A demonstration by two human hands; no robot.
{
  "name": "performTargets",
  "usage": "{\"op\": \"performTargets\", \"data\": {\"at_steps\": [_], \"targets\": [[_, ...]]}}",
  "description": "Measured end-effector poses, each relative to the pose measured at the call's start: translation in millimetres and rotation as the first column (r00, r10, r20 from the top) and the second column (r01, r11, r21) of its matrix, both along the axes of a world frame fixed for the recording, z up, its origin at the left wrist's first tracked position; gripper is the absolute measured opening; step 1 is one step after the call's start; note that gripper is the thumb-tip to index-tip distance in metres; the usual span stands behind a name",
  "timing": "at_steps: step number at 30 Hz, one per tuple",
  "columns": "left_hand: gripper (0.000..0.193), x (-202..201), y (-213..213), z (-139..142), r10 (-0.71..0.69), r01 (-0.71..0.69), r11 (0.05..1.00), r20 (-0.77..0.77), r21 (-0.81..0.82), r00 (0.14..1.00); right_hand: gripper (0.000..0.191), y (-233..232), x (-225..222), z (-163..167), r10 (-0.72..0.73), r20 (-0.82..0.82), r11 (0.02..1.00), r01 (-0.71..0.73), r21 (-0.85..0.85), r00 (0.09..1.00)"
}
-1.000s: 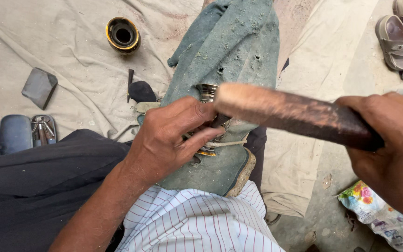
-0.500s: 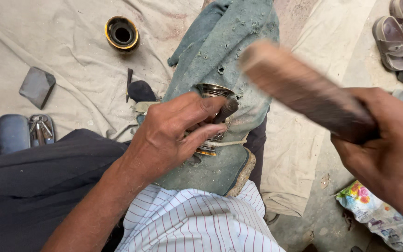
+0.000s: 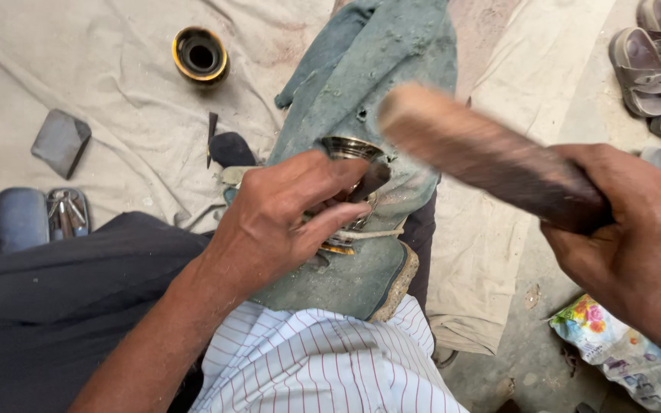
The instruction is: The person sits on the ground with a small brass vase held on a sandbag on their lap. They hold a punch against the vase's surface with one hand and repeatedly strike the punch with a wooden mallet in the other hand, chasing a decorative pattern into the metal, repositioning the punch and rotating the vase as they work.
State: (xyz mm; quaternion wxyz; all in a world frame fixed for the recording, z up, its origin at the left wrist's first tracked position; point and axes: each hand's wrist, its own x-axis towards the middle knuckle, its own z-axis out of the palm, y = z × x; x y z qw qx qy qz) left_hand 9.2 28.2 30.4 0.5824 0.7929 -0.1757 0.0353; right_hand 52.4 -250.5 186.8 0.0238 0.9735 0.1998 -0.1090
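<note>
Our left hand (image 3: 288, 222) pinches a small round metal ring (image 3: 350, 153) on grey-green padded cloth (image 3: 369, 76) over our knee. Our right hand (image 3: 636, 245) grips a blurred brown wooden stick (image 3: 483, 153), its long axis toward ten o'clock, tip just beside the ring. At eleven o'clock lies a round black-and-gold tin (image 3: 200, 55), contents unclear.

Round tin (image 3: 200, 55), dark flat stone (image 3: 60, 141), sandals (image 3: 656, 65), flowered wrapper (image 3: 613, 348) on ground.

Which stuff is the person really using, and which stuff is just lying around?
In use:
left hand
metal ring
right hand
wooden stick
green pad

Lying about:
round tin
dark flat block
sandals
flowery wrapper
</note>
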Motion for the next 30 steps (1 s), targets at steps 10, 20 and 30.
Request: {"op": "performTargets", "data": {"at_steps": [10,20,30], "targets": [[0.033,2.8,1.7,1.7,-0.004,0.002,0.999,-0.028,-0.045,1.000,0.032,8.1,4.6,-4.0,-0.140,-0.066,0.971,0.150,0.187,0.988],[0.033,1.5,-1.6,-3.4,-0.033,0.031,0.998,-0.036,-0.053,0.999,0.040,5.6,2.5,-4.1,-0.146,-0.095,0.973,0.161,0.168,0.985],[0.043,0.1,-5.4,-6.4,0.008,-0.017,0.995,-0.083,-0.103,0.996,0.048,-8.5,12.9,-35.2,-0.151,-0.273,0.901,0.019,-0.433,0.950]]}}
